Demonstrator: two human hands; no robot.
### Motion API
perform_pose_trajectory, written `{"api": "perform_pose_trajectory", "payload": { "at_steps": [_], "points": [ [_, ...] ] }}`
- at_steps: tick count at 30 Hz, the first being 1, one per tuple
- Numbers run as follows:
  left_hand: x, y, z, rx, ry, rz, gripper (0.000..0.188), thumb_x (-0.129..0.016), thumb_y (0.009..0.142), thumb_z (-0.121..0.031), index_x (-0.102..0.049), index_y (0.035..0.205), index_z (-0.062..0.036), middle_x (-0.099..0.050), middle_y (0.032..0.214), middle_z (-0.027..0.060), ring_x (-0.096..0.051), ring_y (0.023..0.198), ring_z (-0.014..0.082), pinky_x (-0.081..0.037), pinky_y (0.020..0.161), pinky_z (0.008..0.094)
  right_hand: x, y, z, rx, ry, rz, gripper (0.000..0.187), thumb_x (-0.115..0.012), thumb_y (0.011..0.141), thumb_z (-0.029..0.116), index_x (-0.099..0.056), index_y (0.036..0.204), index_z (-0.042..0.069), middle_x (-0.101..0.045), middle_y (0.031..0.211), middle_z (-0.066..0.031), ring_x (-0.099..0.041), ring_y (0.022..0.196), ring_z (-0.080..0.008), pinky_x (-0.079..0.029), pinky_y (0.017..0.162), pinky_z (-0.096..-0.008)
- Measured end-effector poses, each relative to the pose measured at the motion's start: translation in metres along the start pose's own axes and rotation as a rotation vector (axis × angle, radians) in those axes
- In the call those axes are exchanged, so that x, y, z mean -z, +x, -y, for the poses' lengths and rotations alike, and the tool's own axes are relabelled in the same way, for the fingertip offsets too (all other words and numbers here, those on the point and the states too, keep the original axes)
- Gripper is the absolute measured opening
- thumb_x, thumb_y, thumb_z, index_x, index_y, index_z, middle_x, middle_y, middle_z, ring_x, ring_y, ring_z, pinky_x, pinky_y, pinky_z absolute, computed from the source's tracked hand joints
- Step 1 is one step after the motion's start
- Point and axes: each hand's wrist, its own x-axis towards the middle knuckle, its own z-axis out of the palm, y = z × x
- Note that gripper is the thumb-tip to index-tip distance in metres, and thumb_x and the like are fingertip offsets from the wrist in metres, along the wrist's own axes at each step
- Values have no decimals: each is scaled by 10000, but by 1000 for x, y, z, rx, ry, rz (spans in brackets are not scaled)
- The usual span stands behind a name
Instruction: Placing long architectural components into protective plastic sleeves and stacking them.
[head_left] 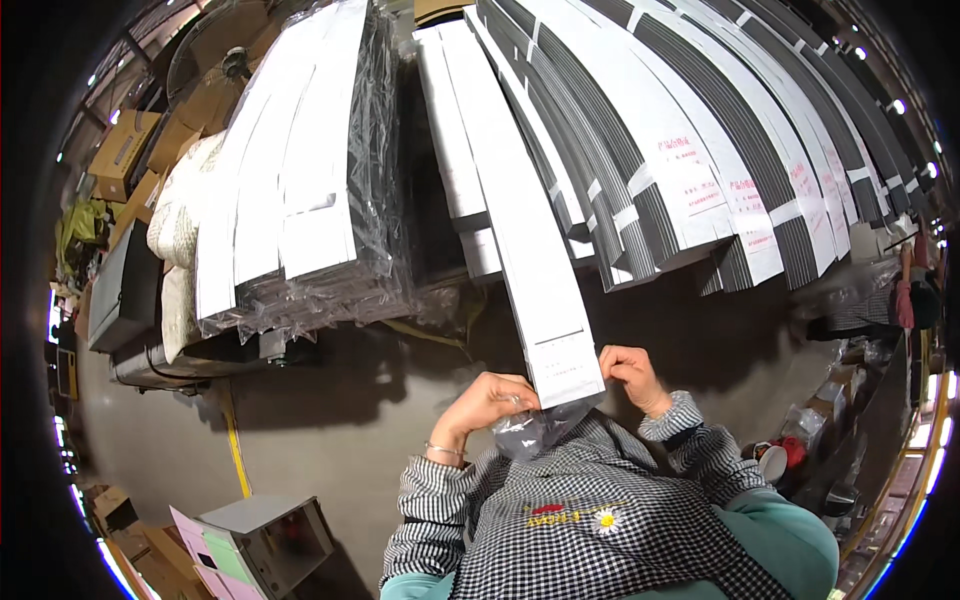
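Note:
A long, narrow white panel (535, 250) reaches from the stacks toward my body, its near end by my apron. Clear, crinkled plastic film (525, 432) hangs at that end, below the panel. My left hand (490, 402) is closed at the panel's near left corner, thumb and fingers pinching the film. On the opposite side my right hand (633, 378) is closed too, fingertips pinched together at the panel's right edge. It seems to grip the same film, though little of it shows there.
Strapped stacks of dark-edged white panels (690, 190) stand at the back right. A plastic-wrapped stack (310, 200) stands at the back left, beside a pale woven sack (180, 270). A small cabinet (265, 540) and a yellow floor line (236, 445) lie lower left. Another person (880, 300) is far right.

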Motion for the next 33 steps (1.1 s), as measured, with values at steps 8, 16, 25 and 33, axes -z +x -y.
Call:
{"api": "perform_pose_trajectory", "payload": {
  "at_steps": [8, 16, 25, 33],
  "points": [
    [9, 37, 95, 160, 350, -387, 87, -725, 820, -11, -717, 907, -10, -707, 857, 78, -660, 744, 180, -528, 707, 304, -31, 24, -82, 34, -472, -444, 154, -605, 871, -67, -632, 1016, -25, -663, 882, -112, -682, 788, -206, -526, 695, -292],
    [8, 73, 34, -52, 559, -828, 65, -639, 808, 15, -630, 865, -15, -664, 915, 148, -655, 806, 348, -521, 697, 369, -21, 65, -63, 67, -357, -511, 145, -557, 885, -82, -577, 1016, -22, -642, 1006, -144, -651, 880, -281, -506, 772, -319],
    [23, 86, 32, -254, 250, -974, 76, -578, 947, -97, -610, 943, -28, -677, 1035, 132, -670, 920, 253, -517, 832, 354, -36, 86, -19, 128, -240, -548, 111, -524, 1003, 51, -582, 1066, -20, -649, 1017, -115, -613, 939, -160, -486, 839, -284],
    [34, 94, 68, 33, -359, -658, 150, -613, 959, -140, -616, 856, -31, -581, 749, 10, -550, 686, 102, -440, 638, 265, -4, 105, -78, -480, 389, -445, 69, -545, 908, 27, -597, 881, 62, -558, 735, -46, -531, 664, -169, -441, 621, -297]
  ]
}}
